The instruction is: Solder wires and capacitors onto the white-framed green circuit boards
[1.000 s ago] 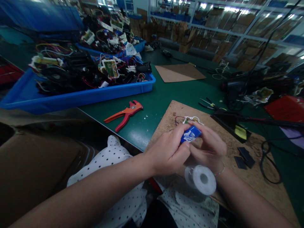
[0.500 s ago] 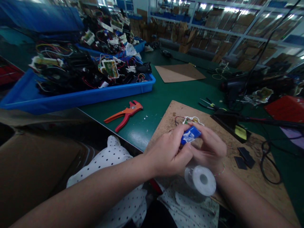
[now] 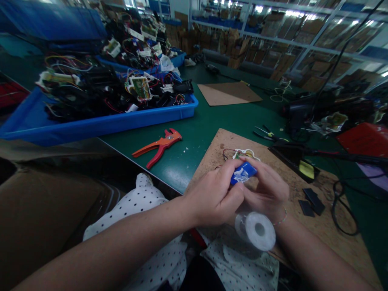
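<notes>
Both of my hands hold a small blue block (image 3: 243, 173), which looks like a wrapped battery pack with a whitish, torn-looking patch on its face. My left hand (image 3: 216, 194) is closed on its left side, thumb at the lower edge. My right hand (image 3: 268, 186) grips it from the right, with some fingers hidden behind it. Just beyond the fingers lies a circuit board with a white edge (image 3: 256, 157), red and black wires beside it. A clear spool (image 3: 266, 232) sits below my hands, near the right wrist. All this is over a brown board (image 3: 226, 139).
Red-handled cutters (image 3: 160, 146) lie left on the green table (image 3: 169, 173). A blue tray (image 3: 100, 126) heaped with wired parts stands behind them. Pliers (image 3: 265, 133), a black holder with a yellow sponge (image 3: 306, 169), dark flat pieces (image 3: 314, 201) and a looped cable (image 3: 336, 210) are to the right.
Almost nothing differs. My left thumb has shifted very slightly at the blue block's lower edge, and both hands keep their hold.
</notes>
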A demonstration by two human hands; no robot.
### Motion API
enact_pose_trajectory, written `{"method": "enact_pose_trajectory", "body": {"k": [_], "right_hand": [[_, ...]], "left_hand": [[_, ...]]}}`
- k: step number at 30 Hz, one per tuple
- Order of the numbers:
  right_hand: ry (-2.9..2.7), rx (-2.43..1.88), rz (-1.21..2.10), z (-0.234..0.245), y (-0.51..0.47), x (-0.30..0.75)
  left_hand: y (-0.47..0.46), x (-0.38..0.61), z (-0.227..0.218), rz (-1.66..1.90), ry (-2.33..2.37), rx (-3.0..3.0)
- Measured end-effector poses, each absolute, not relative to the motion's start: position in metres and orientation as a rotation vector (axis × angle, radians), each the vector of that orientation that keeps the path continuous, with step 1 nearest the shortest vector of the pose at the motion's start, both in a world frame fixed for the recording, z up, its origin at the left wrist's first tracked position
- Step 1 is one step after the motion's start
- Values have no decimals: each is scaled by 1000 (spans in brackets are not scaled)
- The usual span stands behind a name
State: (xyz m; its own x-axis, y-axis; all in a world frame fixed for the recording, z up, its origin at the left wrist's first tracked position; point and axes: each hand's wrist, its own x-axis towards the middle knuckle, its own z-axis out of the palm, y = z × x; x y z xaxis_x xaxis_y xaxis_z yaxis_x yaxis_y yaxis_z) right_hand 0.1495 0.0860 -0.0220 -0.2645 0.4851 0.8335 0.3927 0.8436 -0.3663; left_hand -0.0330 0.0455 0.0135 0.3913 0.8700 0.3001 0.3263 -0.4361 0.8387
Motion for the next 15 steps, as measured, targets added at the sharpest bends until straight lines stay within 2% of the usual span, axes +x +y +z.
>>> {"method": "enact_pose_trajectory", "body": {"k": [15], "right_hand": [[-1901,-665,72,-20,85,148]], "left_hand": [[46,-34,13,972,1016,1974]]}}
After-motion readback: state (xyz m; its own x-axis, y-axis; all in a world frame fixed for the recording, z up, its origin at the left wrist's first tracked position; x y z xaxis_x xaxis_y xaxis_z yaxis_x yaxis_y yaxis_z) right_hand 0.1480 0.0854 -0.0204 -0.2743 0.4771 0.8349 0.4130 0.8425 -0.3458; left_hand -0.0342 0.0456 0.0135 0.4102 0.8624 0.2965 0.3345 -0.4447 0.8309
